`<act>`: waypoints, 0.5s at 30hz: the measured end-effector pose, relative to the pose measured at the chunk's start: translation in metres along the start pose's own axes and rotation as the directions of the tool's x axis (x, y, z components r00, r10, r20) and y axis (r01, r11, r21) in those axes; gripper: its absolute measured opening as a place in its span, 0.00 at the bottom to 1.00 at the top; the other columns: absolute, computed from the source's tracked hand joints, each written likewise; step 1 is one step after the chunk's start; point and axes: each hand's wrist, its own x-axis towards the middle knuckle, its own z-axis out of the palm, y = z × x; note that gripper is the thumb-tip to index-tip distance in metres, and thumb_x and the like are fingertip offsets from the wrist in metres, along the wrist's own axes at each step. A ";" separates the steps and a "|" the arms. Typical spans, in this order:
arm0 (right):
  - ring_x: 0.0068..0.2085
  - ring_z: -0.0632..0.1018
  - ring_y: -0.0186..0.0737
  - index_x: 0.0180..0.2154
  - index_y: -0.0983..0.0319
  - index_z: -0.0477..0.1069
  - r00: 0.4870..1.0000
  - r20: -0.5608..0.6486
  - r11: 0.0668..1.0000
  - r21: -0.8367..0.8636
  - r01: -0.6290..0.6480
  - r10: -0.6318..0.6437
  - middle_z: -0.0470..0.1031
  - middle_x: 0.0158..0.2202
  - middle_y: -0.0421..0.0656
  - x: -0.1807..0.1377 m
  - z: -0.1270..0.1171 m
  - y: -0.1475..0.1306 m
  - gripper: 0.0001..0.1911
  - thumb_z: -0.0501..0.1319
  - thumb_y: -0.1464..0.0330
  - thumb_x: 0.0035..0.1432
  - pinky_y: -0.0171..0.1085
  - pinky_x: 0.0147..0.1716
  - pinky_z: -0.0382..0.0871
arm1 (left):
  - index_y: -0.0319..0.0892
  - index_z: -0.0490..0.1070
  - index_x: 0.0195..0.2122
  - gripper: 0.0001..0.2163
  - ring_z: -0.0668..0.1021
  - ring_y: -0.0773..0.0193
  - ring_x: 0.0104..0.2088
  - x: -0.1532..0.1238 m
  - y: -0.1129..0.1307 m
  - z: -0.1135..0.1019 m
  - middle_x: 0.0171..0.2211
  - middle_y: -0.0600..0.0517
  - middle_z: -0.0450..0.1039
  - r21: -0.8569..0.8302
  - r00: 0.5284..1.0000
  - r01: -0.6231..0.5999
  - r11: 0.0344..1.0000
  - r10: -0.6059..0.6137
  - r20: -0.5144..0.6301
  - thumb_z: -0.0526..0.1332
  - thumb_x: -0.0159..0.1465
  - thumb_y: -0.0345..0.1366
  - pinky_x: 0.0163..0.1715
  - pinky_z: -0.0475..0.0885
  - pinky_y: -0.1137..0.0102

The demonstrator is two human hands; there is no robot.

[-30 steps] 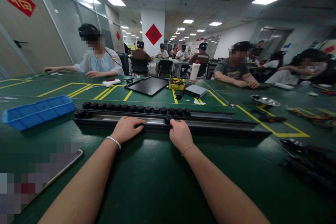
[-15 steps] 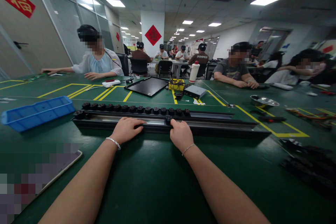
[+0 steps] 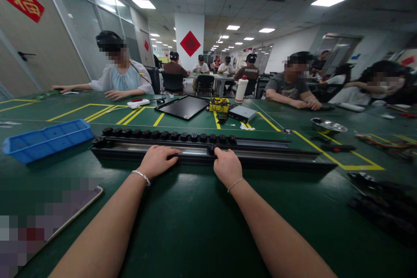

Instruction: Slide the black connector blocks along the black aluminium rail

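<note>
A long black channel (image 3: 280,163) with a metallic strip inside lies across the table. My left hand (image 3: 159,160) grips its near wall, with fingers over the top edge and thumb on the front side. Further right, my right hand (image 3: 227,164) is closed with its fingertips at a small black part (image 3: 211,149) seated in the channel. Most of that part is hidden by the fingers. Along the channel's far side runs a row of several small black knob-like pieces (image 3: 174,136).
A blue plastic bin (image 3: 48,139) stands at the left. Beyond the channel are a dark flat panel (image 3: 182,107), a grey box (image 3: 243,114), a yellow box with cables (image 3: 219,105) and a white bottle (image 3: 241,89). A metal bowl (image 3: 328,126) sits right. Other people sit around.
My right hand has shifted slightly to the right along the channel, and the small black part at its fingertips has moved a little right too. My left hand stays put.
</note>
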 end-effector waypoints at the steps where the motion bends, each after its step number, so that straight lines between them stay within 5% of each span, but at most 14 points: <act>1: 0.35 0.73 0.36 0.37 0.59 0.69 1.000 0.000 1.000 -0.007 -0.009 0.009 0.75 0.31 0.42 0.000 0.000 0.001 0.13 0.50 0.75 0.53 0.36 0.51 0.51 | 0.58 0.70 0.46 0.16 0.73 0.62 0.48 0.000 0.000 0.000 0.47 0.59 0.74 0.001 1.000 -0.001 1.000 0.001 0.001 0.49 0.60 0.47 0.46 0.60 0.64; 15: 0.36 0.73 0.36 0.35 0.60 0.69 0.998 0.016 0.997 -0.045 -0.063 0.064 0.75 0.31 0.43 0.000 -0.003 0.008 0.12 0.50 0.75 0.53 0.34 0.49 0.53 | 0.58 0.69 0.46 0.17 0.73 0.63 0.47 0.000 0.000 0.000 0.47 0.59 0.74 0.003 1.000 0.008 1.000 -0.008 0.002 0.49 0.60 0.48 0.46 0.60 0.65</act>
